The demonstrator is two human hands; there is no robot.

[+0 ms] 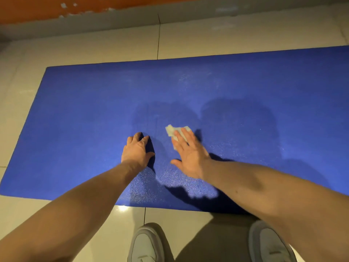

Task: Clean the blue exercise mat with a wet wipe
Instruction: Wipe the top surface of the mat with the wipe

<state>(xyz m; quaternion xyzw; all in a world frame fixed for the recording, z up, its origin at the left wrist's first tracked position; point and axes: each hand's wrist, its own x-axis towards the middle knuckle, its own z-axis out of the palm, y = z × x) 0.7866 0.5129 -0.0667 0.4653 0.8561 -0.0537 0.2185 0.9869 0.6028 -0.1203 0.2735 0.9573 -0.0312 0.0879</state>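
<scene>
In the head view, the blue exercise mat (85,120) lies flat on a floor (94,48) of pale glossy tiles. Its long sides run left to right, its left end is fully in view, and its right end runs out of the picture. The wet wipe (172,130), a small crumpled white piece, lies on the mat roughly midway between the near and far edges, a little nearer the near one. The right hand (190,156) lies flat on it, palm down. Its fingers (181,138) are straight and slightly spread and press on the near part of the wipe, while the far part shows beyond the fingertips and the thumb points out toward the left. The left hand (137,151) rests on the bare mat just beside the wipe, on its left. It is palm down and holds nothing, with the fingers close together and bent at the tips against the surface. Two darker patches (160,114) show on the mat, one beyond the hands and one further right. By the mat's near edge, two light grey shoes (145,244) stand on the tiles. Past the far edge, the floor meets a grey skirting below an orange wall (37,8) with chipped paint.
</scene>
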